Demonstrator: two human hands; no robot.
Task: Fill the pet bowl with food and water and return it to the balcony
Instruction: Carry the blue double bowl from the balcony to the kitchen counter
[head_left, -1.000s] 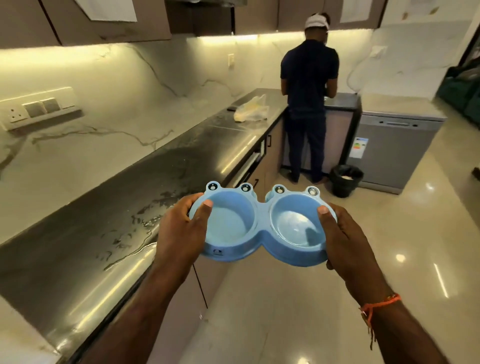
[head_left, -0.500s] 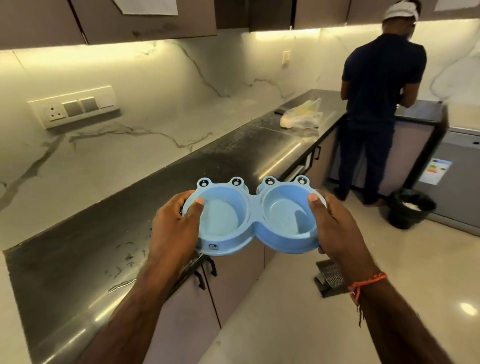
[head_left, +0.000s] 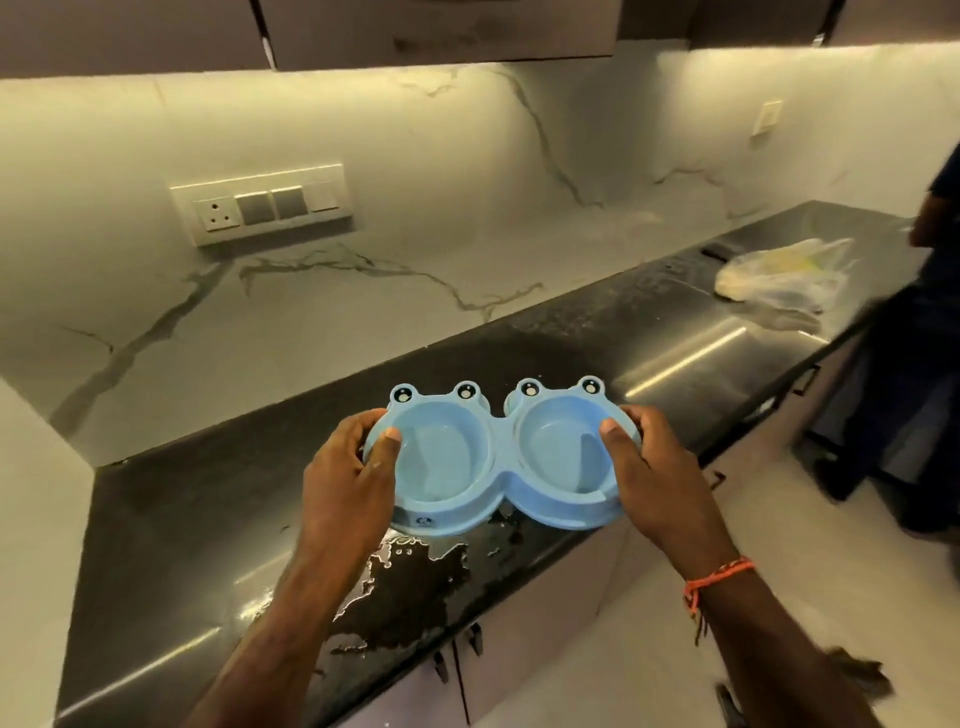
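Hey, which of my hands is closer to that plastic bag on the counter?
Right. Your right hand grips the pet bowl's end toward the plastic bag; your left hand grips the far end.

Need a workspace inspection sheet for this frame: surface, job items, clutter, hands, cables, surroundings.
Surface: dark countertop, glossy, with spilled water near the front edge.
Job's things: blue double pet bowl, both wells look empty of food; held over the countertop, contact with it cannot be told.
Clutter: plastic bag lying farther along the countertop.
Hands: left hand has a grip on the bowl's left rim, thumb over the edge; right hand grips the right rim the same way.
Cables: nothing seen.
Surroundings: marble backsplash with a switch panel; another person standing at the right edge.
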